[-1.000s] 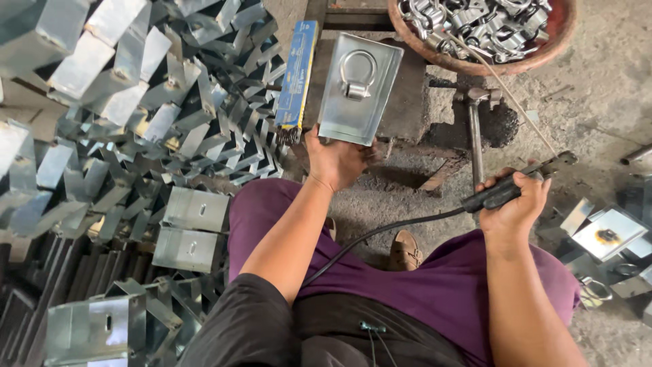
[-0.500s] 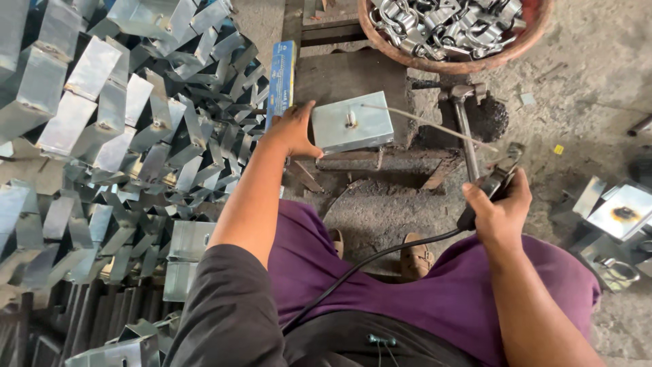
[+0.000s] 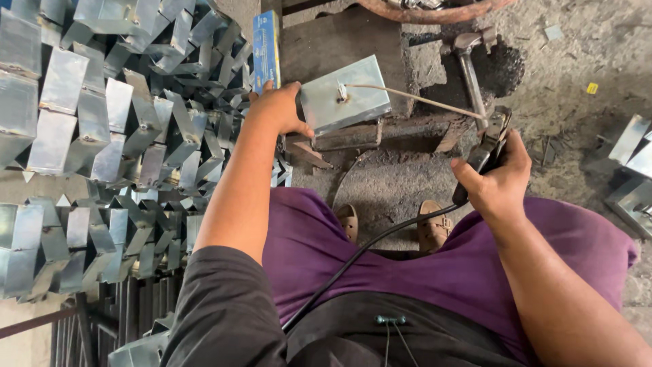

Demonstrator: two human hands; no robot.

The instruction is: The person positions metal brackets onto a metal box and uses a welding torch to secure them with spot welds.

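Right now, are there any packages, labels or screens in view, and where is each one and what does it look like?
Blue box: a long, narrow carton standing on edge at the top, between the heap of folded metal pieces and the workpiece; blue with small yellow and white print, just beyond the left hand.
No screens or signs show.

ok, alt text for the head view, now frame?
Seen from above, a seated person's right hand grips a welding electrode holder whose thin rod reaches a small fitting on a grey metal plate, steadied at its edge by the left hand. Stacked bent metal pieces lie to the left, a hammer beyond.
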